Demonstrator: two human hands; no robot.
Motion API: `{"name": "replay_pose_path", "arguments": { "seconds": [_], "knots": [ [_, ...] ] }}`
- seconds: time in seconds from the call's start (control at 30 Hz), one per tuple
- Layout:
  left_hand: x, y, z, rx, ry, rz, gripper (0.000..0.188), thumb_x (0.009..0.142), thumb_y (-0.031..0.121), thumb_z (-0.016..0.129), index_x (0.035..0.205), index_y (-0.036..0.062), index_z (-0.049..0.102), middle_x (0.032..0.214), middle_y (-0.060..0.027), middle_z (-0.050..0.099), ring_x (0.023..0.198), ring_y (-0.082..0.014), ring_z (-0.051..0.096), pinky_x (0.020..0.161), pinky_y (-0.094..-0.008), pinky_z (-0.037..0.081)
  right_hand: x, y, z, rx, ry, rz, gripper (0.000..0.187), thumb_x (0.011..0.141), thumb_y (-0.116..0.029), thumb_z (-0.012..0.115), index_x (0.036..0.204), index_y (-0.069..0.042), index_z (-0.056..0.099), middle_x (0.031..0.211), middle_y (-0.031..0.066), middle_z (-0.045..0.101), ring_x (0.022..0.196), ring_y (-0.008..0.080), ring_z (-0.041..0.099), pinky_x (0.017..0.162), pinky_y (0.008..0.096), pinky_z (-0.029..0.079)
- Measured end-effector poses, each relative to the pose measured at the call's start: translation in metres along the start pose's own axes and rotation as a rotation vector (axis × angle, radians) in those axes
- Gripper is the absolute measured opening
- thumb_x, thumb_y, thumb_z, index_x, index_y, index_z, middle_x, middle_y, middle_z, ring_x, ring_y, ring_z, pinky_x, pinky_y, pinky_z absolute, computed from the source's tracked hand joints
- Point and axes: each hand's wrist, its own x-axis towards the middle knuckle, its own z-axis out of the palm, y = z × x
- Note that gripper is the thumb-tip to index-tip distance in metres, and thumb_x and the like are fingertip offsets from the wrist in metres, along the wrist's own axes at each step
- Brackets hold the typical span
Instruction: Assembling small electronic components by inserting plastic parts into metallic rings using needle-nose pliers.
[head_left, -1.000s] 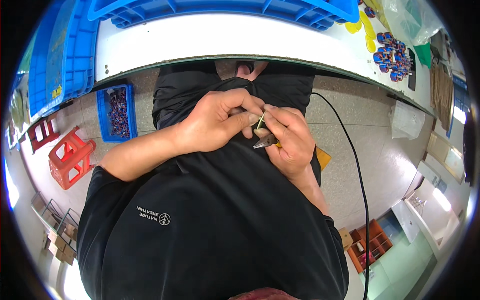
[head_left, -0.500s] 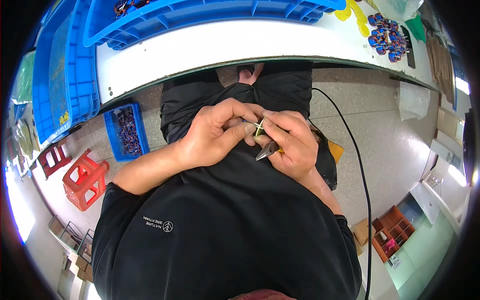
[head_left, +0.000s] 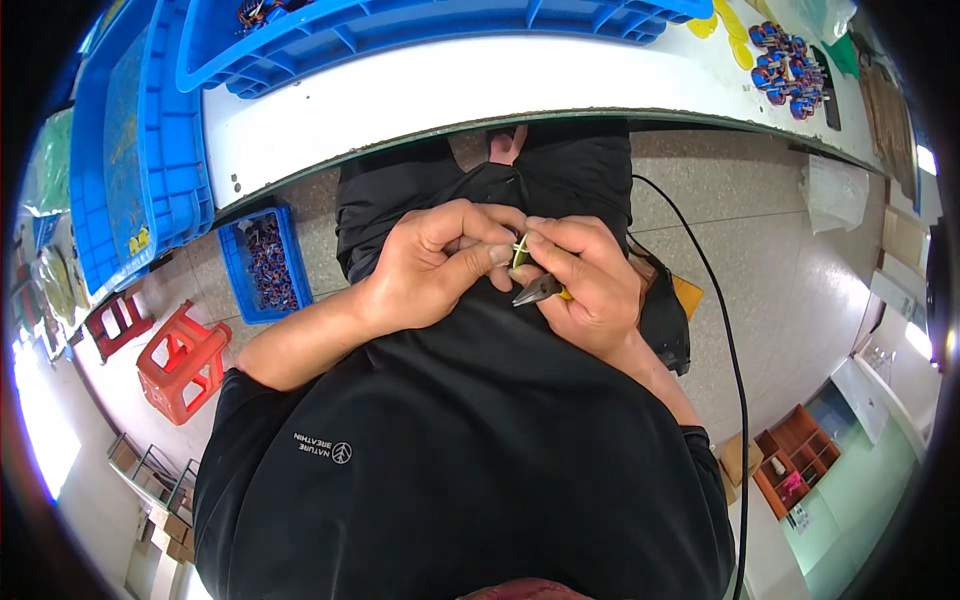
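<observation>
My two hands meet in front of my lap, fingertips closed around one small part. It shows a yellow-green round edge (head_left: 520, 254) with pale prongs or strips beside it; the rest is hidden by fingers. My left hand (head_left: 436, 262) pinches its left side between thumb and fingers. My right hand (head_left: 592, 278) grips the yellow-green edge with thumb and fingertips. Pliers (head_left: 537, 291) are also tucked in that right hand, their grey jaws pointing down-left and a bit of yellow handle showing.
Ahead runs a white table (head_left: 420, 95) with a large blue crate (head_left: 350, 40), yellow discs (head_left: 738, 50) and several blue-and-copper coils (head_left: 790, 72). A blue bin of coils (head_left: 235, 262) stands lower left, near a red stool (head_left: 182, 365). A black cable (head_left: 722, 320) hangs at right.
The whole view has shifted slightly to the right. The yellow-green part has turned a little between my fingertips and now appears narrower. Both hands keep their hold.
</observation>
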Motion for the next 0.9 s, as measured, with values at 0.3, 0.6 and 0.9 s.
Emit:
{"name": "replay_pose_path", "arguments": {
  "seconds": [0.3, 0.6, 0.9],
  "knots": [
    [0.0, -0.006, -0.009, 0.144, -0.013, 0.11, 0.012, 0.095, -0.012, 0.064, 0.103, -0.0037, 0.065, 0.13, -0.021, 0.07, 0.079, -0.0157, 0.072, 0.07, -0.0246, 0.056, 0.004, 0.001, 0.009, 0.06, 0.045, 0.042, 0.035, 0.071, 0.008, 0.083, 0.105, 0.004, 0.077, 0.111, 0.0146, 0.074, 0.089, 0.0267, 0.069, 0.077, 0.0332, 0.058],
    [0.005, 0.0, -0.004, 0.213, 0.03, 0.105, 0.015, 0.095, -0.014, 0.063, 0.104, -0.0036, 0.067, 0.13, -0.0184, 0.067, 0.078, -0.0158, 0.072, 0.068, -0.0235, 0.055, -0.001, 0.01, 0.007, 0.169, -0.017, 0.132, 0.037, 0.079, 0.007, 0.082, 0.115, 0.004, 0.076, 0.118, 0.0177, 0.074, 0.096, 0.0279, 0.069, 0.081, 0.0331, 0.057],
    [0.005, 0.004, -0.007, 0.087, 0.039, -0.15, 0.016, 0.098, -0.01, 0.064, 0.113, -0.0055, 0.065, 0.128, -0.0177, 0.063, 0.086, -0.0207, 0.072, 0.078, -0.0257, 0.061, -0.006, 0.016, 0.007, 0.196, -0.008, 0.13, 0.036, 0.08, 0.006, 0.082, 0.115, 0.004, 0.074, 0.12, 0.0202, 0.073, 0.093, 0.0279, 0.069, 0.076, 0.0317, 0.055]
  ]
}}
